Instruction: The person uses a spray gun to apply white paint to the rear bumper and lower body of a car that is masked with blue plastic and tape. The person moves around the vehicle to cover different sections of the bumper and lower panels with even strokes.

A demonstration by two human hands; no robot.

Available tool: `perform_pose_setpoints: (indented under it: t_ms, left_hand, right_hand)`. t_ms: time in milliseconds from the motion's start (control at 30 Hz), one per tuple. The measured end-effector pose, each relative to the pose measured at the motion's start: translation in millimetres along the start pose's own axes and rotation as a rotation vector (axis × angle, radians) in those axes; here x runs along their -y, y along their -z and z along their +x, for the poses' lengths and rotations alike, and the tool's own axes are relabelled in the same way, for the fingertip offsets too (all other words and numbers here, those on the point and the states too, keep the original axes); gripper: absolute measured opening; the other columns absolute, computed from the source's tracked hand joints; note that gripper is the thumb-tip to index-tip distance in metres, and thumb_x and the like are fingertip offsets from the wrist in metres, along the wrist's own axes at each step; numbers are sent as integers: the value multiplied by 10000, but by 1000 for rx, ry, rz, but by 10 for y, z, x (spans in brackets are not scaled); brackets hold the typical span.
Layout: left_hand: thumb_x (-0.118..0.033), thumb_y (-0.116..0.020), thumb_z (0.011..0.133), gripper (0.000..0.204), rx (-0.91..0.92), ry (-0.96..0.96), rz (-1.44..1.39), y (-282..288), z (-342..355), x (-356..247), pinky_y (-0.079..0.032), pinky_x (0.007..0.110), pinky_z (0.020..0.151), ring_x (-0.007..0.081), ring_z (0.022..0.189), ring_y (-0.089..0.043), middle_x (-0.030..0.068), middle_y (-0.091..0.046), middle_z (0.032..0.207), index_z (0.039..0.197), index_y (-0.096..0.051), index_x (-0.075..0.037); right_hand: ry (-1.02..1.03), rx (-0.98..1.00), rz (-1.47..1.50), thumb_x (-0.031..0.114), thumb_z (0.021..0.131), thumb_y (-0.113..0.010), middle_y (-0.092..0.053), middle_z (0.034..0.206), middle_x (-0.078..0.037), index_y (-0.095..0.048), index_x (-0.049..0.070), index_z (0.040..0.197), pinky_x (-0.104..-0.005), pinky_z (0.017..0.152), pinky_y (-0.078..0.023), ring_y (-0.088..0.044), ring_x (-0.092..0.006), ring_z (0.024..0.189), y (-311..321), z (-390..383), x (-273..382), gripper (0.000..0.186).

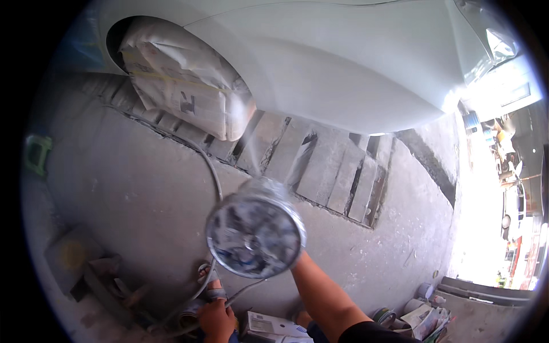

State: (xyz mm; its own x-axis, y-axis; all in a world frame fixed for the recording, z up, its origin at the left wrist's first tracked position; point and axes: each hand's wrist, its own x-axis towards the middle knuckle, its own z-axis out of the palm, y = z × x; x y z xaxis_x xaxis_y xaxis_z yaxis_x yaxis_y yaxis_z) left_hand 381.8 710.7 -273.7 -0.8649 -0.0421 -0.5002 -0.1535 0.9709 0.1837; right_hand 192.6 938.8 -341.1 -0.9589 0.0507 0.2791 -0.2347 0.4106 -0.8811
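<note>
A spray gun with a large round cup (pixel 255 237) is held up in the middle of the view, its lid smeared grey and silver. My right forearm (pixel 326 291) runs up to it; the cup hides my right hand and the gun's handle. Pale mist streams from behind the cup toward the car's lower edge by the wheel. Low in the view, my left hand (pixel 216 320) is closed around a grey air hose (pixel 243 290). Above stands a pale car body (pixel 343 63) with a smooth bumper. Its wheel is wrapped in masking paper (pixel 183 91).
Grey slats (pixel 326 171) cover a floor trench beneath the car. The hose loops across the concrete floor. A white carton (pixel 274 326) and paint tins (pixel 383 316) sit by my feet. A green frame (pixel 39 154) stands far left; a bright doorway (pixel 486 217) opens right.
</note>
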Motion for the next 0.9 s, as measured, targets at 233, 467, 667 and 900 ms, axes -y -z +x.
perform_pose_setpoints:
  t_ms: [233,467,667,900]
  left_hand:
    - [-220,-675,711,178,-14,73,-60,394,32,-30,-405,450,769,327,796,-589,130,-622,769,827,-636,-90]
    - [-164,-716,606,205,-178,-43,19,624,-33,14,-340,480,841,321,899,-526,96,-603,801,761,-600,-97]
    - [-103,-732,544,278,-396,70,152,757,-41,407,-339,482,855,345,960,-499,113,-561,835,761,-560,-80]
    - [-85,-688,586,257,-618,338,60,706,-446,1933,-383,469,858,391,951,-501,158,-557,863,797,-555,-24]
  right_hand:
    - [-107,-247,69,137,811,-615,-492,911,-110,-456,20,1170,-312,701,-386,-473,-216,801,580,-358,-328,409]
    - [-511,-765,-128,172,905,-540,-521,683,7,-511,63,1232,-198,475,-334,-423,-43,562,1837,-1066,-210,346]
    - [-624,-892,198,263,925,-542,-516,656,3,-550,99,1056,-194,424,-315,-418,-57,507,1546,-800,-198,210]
    - [-497,-314,422,174,878,-594,-548,675,-25,-504,38,931,-265,551,-426,-528,-108,611,38,-309,-108,172]
